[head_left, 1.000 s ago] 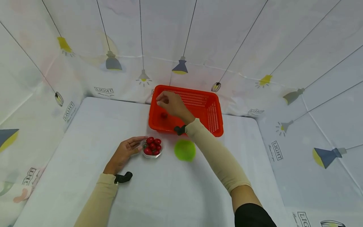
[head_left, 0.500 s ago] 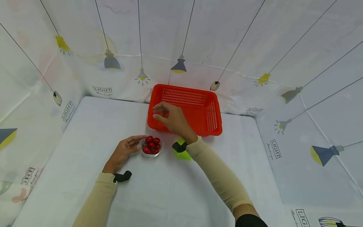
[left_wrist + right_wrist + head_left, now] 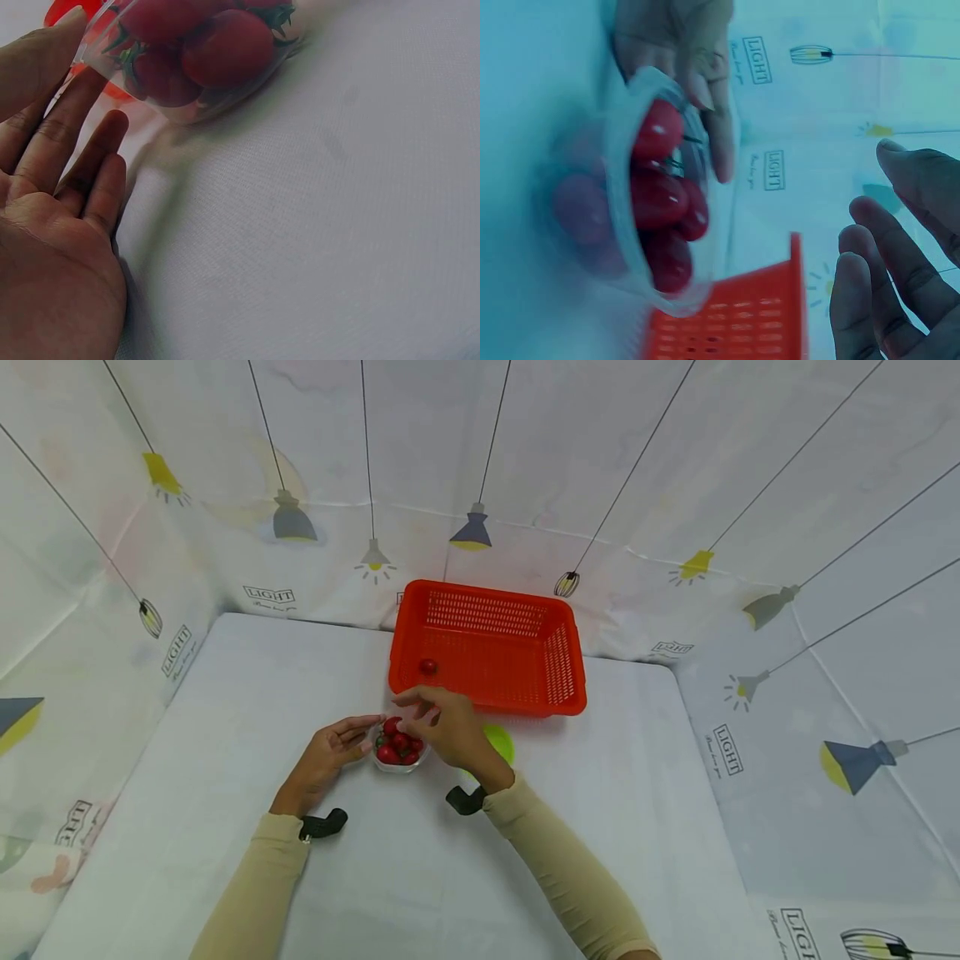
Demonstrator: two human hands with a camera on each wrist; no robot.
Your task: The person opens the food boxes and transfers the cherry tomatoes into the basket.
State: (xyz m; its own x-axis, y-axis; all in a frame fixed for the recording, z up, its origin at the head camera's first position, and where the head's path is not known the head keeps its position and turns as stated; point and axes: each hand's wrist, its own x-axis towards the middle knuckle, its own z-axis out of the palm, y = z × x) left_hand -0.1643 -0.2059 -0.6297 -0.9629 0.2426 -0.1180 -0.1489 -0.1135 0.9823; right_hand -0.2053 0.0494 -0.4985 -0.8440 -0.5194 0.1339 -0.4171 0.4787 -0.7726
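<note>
A clear plastic tub (image 3: 400,769) full of cherry tomatoes (image 3: 656,196), some with green stems, stands on the white tabletop. My left hand (image 3: 324,763) holds the tub at its left side, thumb and fingers on either side of a corner. My right hand (image 3: 456,731) hovers over the tub's right edge with fingers apart. Nothing shows between those fingers in the right wrist view. One tomato (image 3: 427,667) lies in the left part of the red basket (image 3: 487,700), behind the tub.
A lime-green round item (image 3: 502,742) lies right of the tub, partly hidden by my right hand; whether it is a bowl or a lid I cannot tell. The red basket stands at the table's back edge, against a wall sheet (image 3: 322,568) printed with lamps.
My right hand has come back from over the red basket, moving down toward the tub. A tomato is visible in the basket. My left hand stays at the tub.
</note>
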